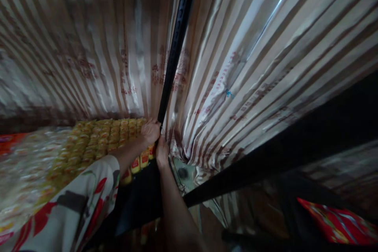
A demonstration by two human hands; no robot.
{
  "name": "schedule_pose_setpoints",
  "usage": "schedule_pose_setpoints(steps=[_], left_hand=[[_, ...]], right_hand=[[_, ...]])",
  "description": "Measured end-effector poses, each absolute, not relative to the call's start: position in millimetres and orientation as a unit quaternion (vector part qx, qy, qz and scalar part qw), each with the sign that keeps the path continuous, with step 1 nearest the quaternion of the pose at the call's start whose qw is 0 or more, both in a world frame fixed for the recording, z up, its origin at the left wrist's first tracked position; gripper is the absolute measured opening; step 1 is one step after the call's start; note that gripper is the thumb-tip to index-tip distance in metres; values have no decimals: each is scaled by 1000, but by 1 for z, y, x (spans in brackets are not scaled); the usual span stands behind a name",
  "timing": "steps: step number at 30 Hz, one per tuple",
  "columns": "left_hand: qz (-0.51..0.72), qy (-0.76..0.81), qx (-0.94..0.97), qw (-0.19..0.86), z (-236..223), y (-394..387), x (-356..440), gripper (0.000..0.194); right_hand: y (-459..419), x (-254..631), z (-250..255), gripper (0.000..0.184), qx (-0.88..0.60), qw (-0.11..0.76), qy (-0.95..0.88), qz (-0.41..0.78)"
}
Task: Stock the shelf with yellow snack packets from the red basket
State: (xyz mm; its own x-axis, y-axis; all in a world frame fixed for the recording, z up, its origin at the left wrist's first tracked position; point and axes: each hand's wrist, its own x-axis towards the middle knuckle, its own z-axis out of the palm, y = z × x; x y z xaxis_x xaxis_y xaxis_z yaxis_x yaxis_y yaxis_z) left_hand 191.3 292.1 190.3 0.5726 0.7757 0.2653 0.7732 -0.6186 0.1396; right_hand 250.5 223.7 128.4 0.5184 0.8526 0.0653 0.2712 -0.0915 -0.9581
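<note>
My left hand (151,130) is closed, its knuckles up, against the lower part of a black slotted metal post (174,53). Just below it, my right hand (162,151) is also closed, close against the same post. A thin strand seems to show between the hands, but what their fingers hold is hidden. Rows of small yellow packets (100,138) lie right beside my left hand. Behind the post hangs a striped sheet (206,67) with red printing, gathered into folds near my right hand.
Clear plastic-wrapped goods (38,161) and an orange package (10,143) lie at the left. A dark bar (265,145) slants across the right side. Below it is a red package (339,222). A blue tie (229,93) is knotted on the sheet.
</note>
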Motion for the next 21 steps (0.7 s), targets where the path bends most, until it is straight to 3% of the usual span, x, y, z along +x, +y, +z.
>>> schedule_pose_setpoints(steps=[4,9,21], left_hand=[[171,431,885,34,197,269,188,22],[155,446,869,149,202,225,176,23],[211,394,851,276,199,92,113,27]], right_hand=[[213,248,140,55,-708,522,-394,267],[176,238,146,49,-689,539,-403,269],[26,193,147,36,-637,605,-388,278]])
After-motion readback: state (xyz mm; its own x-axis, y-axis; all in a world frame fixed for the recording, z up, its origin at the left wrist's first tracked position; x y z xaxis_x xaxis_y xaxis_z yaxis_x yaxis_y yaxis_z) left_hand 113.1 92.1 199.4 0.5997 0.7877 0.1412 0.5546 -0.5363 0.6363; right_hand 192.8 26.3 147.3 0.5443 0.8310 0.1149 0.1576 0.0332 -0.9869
